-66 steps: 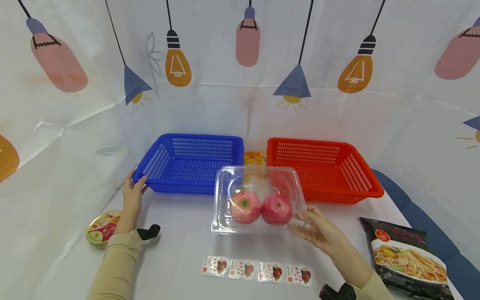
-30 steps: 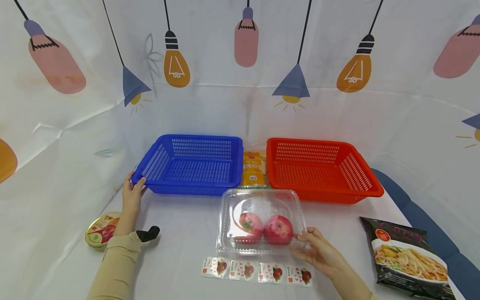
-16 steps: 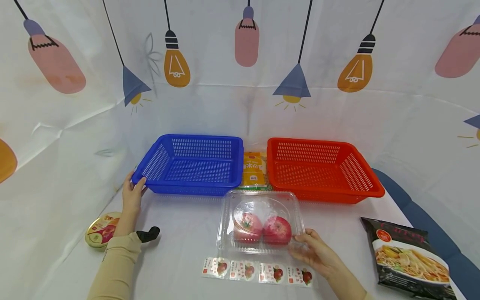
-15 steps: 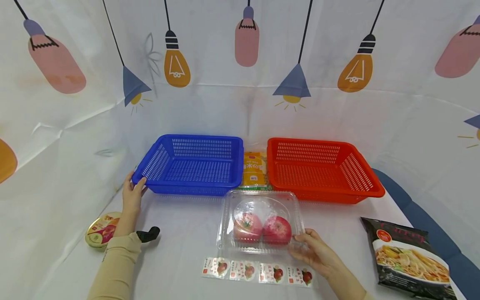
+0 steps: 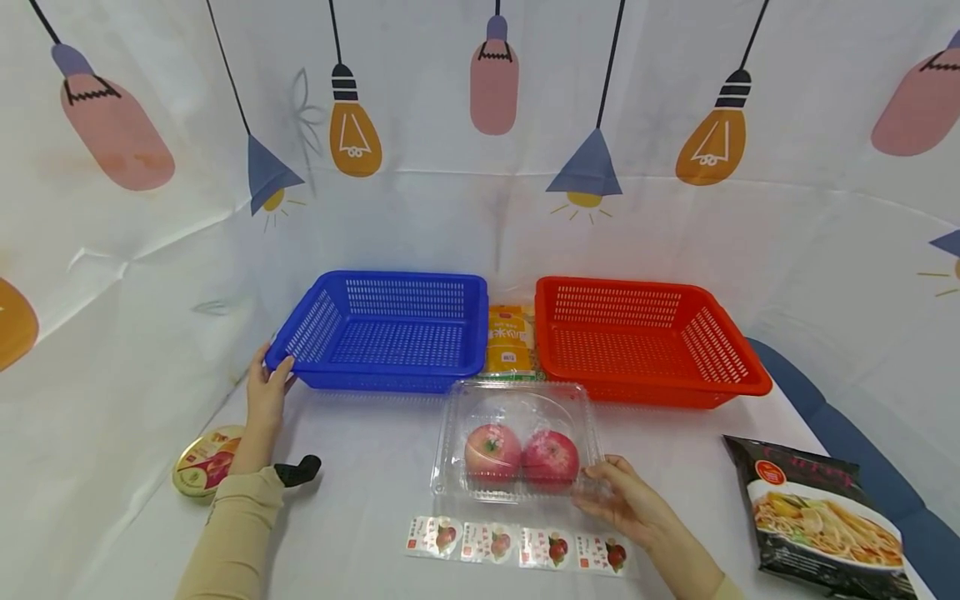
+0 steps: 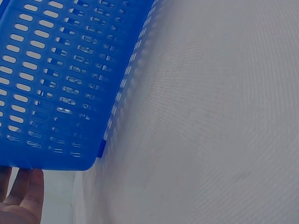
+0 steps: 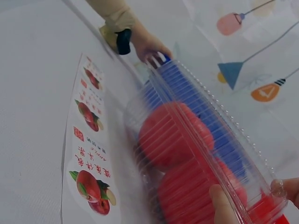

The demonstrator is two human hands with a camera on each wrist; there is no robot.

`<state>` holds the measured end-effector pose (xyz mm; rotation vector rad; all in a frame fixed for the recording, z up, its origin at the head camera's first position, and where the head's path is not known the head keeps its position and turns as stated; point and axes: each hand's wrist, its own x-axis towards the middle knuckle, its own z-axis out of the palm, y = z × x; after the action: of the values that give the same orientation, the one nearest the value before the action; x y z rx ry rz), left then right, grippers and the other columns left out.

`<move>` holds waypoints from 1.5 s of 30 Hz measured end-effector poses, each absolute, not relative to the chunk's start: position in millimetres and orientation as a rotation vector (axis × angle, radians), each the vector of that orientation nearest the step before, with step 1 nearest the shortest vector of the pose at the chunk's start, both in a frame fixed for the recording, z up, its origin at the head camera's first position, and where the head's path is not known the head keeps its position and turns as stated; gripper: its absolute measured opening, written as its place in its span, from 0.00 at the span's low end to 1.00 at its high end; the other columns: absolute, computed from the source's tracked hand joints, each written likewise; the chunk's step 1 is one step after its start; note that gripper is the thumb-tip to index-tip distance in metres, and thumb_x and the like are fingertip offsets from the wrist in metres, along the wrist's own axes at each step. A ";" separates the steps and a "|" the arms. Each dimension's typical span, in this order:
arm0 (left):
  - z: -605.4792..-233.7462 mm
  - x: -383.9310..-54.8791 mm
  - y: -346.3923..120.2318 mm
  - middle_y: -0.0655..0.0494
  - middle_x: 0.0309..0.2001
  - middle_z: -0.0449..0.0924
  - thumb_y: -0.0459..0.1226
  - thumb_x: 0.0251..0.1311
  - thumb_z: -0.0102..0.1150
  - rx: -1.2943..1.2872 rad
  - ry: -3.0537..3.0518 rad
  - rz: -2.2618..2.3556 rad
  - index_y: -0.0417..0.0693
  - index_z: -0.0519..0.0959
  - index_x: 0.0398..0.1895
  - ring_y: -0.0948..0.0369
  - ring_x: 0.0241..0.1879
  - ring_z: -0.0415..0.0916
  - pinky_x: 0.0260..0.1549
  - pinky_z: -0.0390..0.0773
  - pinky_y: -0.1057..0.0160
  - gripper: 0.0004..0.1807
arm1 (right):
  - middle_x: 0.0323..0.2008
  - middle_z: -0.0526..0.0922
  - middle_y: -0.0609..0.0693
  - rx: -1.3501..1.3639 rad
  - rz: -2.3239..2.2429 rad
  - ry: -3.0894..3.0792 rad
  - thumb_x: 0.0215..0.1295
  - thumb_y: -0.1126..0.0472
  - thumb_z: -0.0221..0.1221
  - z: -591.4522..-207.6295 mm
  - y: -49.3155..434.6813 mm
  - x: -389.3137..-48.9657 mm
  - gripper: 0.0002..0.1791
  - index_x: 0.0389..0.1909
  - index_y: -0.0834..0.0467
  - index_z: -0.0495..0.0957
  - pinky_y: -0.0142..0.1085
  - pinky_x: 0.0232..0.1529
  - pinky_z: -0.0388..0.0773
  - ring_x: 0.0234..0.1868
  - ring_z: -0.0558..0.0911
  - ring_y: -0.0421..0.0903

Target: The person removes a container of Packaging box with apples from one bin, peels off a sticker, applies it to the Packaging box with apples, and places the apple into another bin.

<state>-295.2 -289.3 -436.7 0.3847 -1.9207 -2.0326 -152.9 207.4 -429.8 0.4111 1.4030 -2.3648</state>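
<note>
Head view: right hand [image 5: 622, 498] at the clear box [image 5: 520, 407], left hand [image 5: 268, 390] at the blue basket [image 5: 397, 343]

The clear box is near the middle of the white counter [image 5: 360, 483], with two red apples [image 5: 492, 452] side by side inside it. If this box is the centre of a clock, the right hand comes at four o'clock. It pinches the near right corner, and the right wrist view shows its fingers [image 7: 223, 207] on two sides of the edge. Whether the whole bottom touches the counter I cannot tell well, because the plastic is shiny.

The left hand is at the eight o'clock corner of the blue basket, its thumb and fingers holding the rim.

This basket stands at ten o'clock from the box, and the red basket [image 5: 651, 350] at two o'clock. Between both baskets, at twelve o'clock, is a yellow packet [image 5: 511, 342]. At six o'clock, just beside the box, a strip of four labels [image 5: 519, 546] lies flat. At nine o'clock is a round tin [image 5: 205, 462], partly hidden by the left forearm [image 5: 255, 450]. A little after three o'clock, well apart, lies a black noodle bag [image 5: 821, 517].
</note>
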 end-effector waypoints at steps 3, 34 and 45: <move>-437.0 -294.9 -288.7 0.42 0.69 0.52 0.43 0.67 0.46 0.383 -1.920 -2.038 0.55 0.42 0.73 0.60 0.59 0.62 0.62 0.59 0.56 0.36 | 0.44 0.61 0.54 0.423 -2.361 1.402 0.63 0.66 0.50 -430.3 206.9 -153.5 0.10 0.40 0.56 0.59 0.48 0.45 0.76 0.40 0.77 0.52; -420.8 -268.8 -279.4 0.41 0.71 0.39 0.49 0.67 0.41 0.457 -1.991 -1.847 0.51 0.29 0.72 0.46 0.66 0.50 0.64 0.54 0.49 0.41 | 0.45 0.70 0.59 0.593 -2.012 2.028 0.61 0.51 0.58 -439.7 198.0 -153.7 0.26 0.51 0.64 0.63 0.45 0.34 0.81 0.34 0.77 0.50; -426.6 -208.0 -199.7 0.69 0.31 0.74 0.26 0.58 0.51 -0.024 -1.974 -1.250 0.33 0.74 0.45 0.75 0.35 0.67 0.38 0.63 0.75 0.11 | 0.53 0.71 0.64 0.512 -1.892 2.241 0.63 0.47 0.55 -438.2 197.2 -151.9 0.34 0.57 0.70 0.62 0.44 0.37 0.81 0.51 0.70 0.57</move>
<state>-208.0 -199.7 -426.6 -0.0237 -1.9743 -1.2501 -151.9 197.2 -438.2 0.5118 2.2413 -1.8918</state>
